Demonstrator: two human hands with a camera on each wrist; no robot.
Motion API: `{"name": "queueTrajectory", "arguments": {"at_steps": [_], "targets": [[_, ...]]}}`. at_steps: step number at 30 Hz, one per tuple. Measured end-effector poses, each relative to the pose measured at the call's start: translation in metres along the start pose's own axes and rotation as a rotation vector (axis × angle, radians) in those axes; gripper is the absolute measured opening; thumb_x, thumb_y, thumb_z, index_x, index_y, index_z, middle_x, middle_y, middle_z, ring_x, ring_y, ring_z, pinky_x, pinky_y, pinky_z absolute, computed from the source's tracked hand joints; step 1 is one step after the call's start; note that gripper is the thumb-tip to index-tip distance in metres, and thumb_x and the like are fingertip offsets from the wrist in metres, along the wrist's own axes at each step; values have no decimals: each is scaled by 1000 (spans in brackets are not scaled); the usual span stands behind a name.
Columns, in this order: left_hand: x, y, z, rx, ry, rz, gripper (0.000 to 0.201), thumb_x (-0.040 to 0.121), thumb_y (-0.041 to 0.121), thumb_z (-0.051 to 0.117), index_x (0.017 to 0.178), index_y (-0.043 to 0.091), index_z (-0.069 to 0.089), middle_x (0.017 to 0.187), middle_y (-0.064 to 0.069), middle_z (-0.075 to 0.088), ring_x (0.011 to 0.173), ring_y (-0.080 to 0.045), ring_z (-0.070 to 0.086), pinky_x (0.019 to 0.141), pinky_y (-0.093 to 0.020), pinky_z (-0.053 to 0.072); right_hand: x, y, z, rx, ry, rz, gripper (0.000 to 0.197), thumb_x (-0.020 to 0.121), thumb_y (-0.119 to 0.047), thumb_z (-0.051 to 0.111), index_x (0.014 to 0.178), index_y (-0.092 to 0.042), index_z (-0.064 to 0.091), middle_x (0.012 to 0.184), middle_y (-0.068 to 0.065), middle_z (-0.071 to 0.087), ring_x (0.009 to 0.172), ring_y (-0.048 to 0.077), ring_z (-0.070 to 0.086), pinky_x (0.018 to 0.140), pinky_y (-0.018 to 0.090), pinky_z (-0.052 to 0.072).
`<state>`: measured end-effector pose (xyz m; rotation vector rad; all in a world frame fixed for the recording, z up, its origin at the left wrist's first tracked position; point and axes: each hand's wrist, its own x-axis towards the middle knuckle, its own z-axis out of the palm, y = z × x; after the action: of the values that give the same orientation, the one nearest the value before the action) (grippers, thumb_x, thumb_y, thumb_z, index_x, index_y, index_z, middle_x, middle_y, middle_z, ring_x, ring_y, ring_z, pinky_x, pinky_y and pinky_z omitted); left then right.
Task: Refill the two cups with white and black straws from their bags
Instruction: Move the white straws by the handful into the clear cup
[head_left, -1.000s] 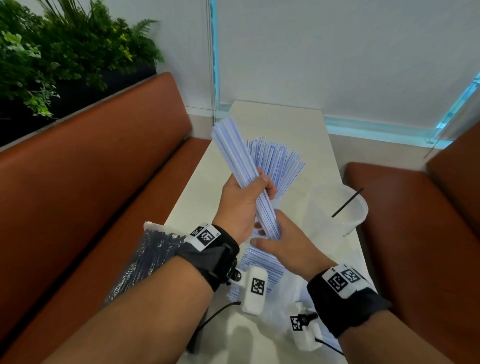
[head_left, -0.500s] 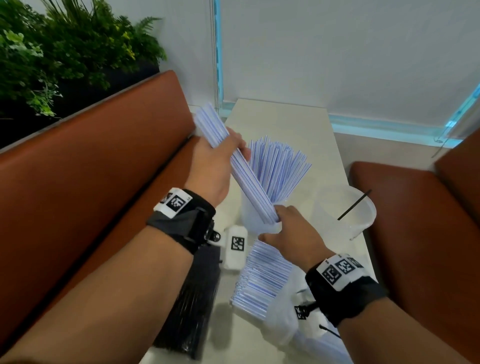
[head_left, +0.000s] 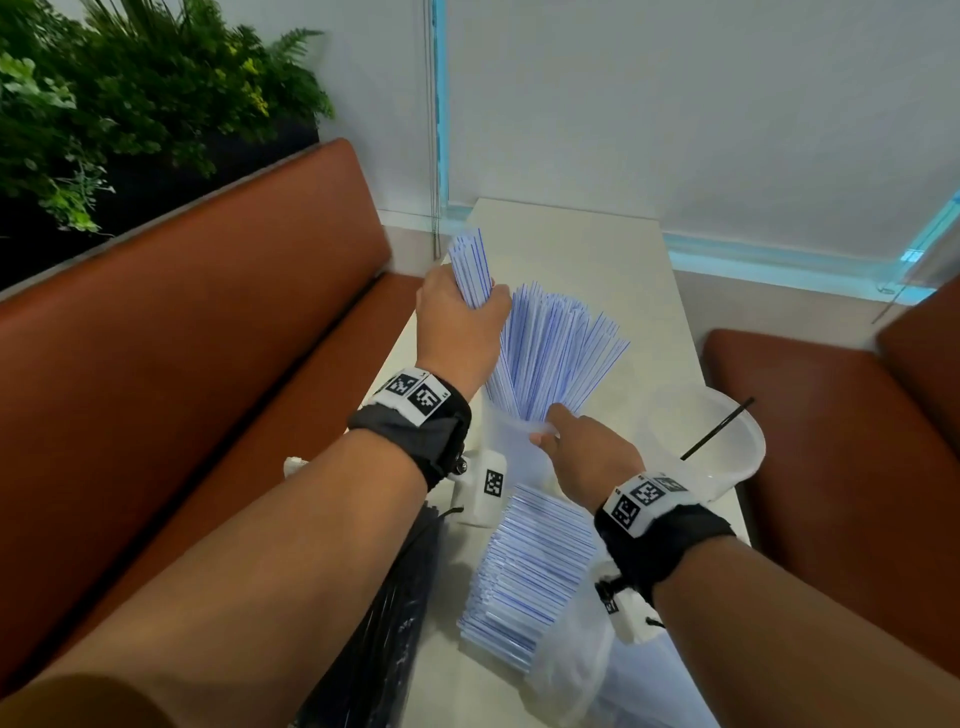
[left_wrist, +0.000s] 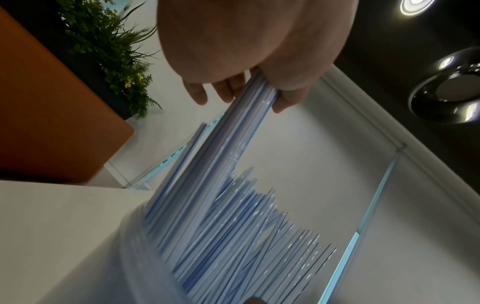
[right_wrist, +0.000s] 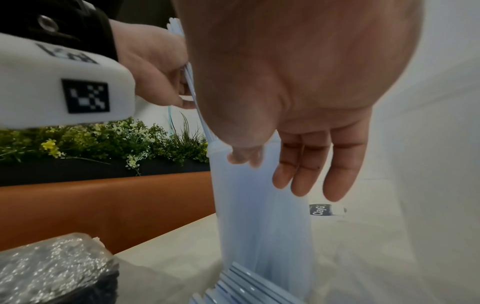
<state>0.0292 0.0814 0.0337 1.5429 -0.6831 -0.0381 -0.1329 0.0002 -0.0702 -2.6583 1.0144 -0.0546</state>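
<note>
My left hand (head_left: 462, 322) grips a bundle of white, blue-striped straws (head_left: 470, 270) near its top. The bundle slants down into the clear cup (head_left: 511, 452), which holds several more white straws (head_left: 561, 353) fanned out. My right hand (head_left: 582, 447) pinches the cup's near rim with thumb and forefinger; its other fingers (right_wrist: 311, 174) hang straight beside the cup (right_wrist: 259, 205). To the right stands a second clear cup (head_left: 727, 467) with one black straw (head_left: 717, 428). The open bag of white straws (head_left: 530, 577) lies below my right wrist. The bag of black straws (head_left: 374, 623) lies at the table's left edge.
The narrow pale table (head_left: 597, 249) runs to the window wall. Brown benches (head_left: 208, 338) flank it on both sides, with plants (head_left: 130, 104) behind the left one. A small labelled item (right_wrist: 324, 209) lies on the table beyond the cup.
My left hand has carried the straw bundle forward and lowered its ends into the cup. My right hand has let go of the bundle's lower end and taken the cup's rim.
</note>
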Motion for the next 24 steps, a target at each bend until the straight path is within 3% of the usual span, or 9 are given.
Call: {"name": "queueTrajectory", "arguments": {"at_steps": [3, 5, 7, 10, 12, 17, 19, 21, 24], "targets": [[-2, -14, 11, 289, -175, 3, 20, 80, 28, 69, 75, 12, 59, 93, -17, 64, 89, -37, 63, 78, -48, 55, 0, 0, 3, -12, 16, 8, 24, 104, -51, 33, 93, -30, 30, 79, -5, 48, 69, 19, 50, 50, 31, 27], [-7, -24, 17, 374, -353, -83, 27, 82, 30, 74, 100, 12, 66, 119, -14, 58, 109, -32, 60, 93, -46, 52, -1, -1, 4, 3, 12, 14, 24, 104, -51, 34, 94, -30, 30, 82, -3, 50, 73, 22, 53, 53, 32, 30], [-5, -32, 17, 325, -443, -93, 56, 79, 33, 81, 127, 15, 57, 135, -9, 48, 123, -24, 53, 106, -44, 46, -1, -1, 3, 20, -8, 21, 23, 104, -50, 34, 95, -30, 30, 85, -1, 52, 77, 23, 54, 56, 34, 32], [2, -37, 11, 192, -392, -13, 107, 68, 48, 89, 151, 34, 23, 156, -1, 29, 141, -18, 35, 113, -36, 34, 0, -2, 2, 17, -31, 19, 22, 105, -49, 34, 96, -29, 30, 88, 0, 53, 78, 24, 55, 59, 35, 36], [1, -38, 11, 114, -360, -25, 122, 61, 61, 88, 152, 48, 7, 162, 5, 18, 146, -17, 28, 112, -37, 31, 0, -2, 2, 15, -23, 15, 23, 104, -50, 33, 96, -29, 30, 89, 0, 54, 79, 24, 56, 62, 36, 38], [-9, -44, 28, 125, -473, 35, 131, 57, 70, 84, 154, 46, 1, 165, 9, 7, 137, 6, 13, 109, -29, 19, -3, -2, 4, 13, 4, -1, 22, 104, -52, 32, 97, -31, 28, 86, -1, 53, 74, 22, 54, 57, 34, 36], [-10, -41, 39, 183, -505, 54, 134, 53, 73, 84, 152, 50, -3, 165, 9, 0, 143, 1, 8, 112, -32, 18, -3, -2, 5, -2, 10, 0, 22, 104, -52, 32, 103, -30, 31, 89, -1, 55, 74, 21, 54, 58, 35, 37], [-10, -36, 50, 313, -556, 66, 136, 50, 77, 82, 149, 56, -9, 165, 9, -12, 153, -12, -2, 121, -49, 17, -4, -3, 5, -24, 19, 8, 27, 104, -51, 34, 117, -27, 36, 90, -2, 52, 76, 21, 52, 60, 35, 39], [-5, -31, 65, 454, -603, 68, 133, 51, 77, 81, 144, 60, -13, 164, 11, -20, 155, -24, -6, 116, -66, 24, -5, -9, 7, -47, 3, 17, 31, 104, -51, 33, 123, -27, 36, 87, -3, 47, 77, 23, 50, 62, 36, 40]]}}
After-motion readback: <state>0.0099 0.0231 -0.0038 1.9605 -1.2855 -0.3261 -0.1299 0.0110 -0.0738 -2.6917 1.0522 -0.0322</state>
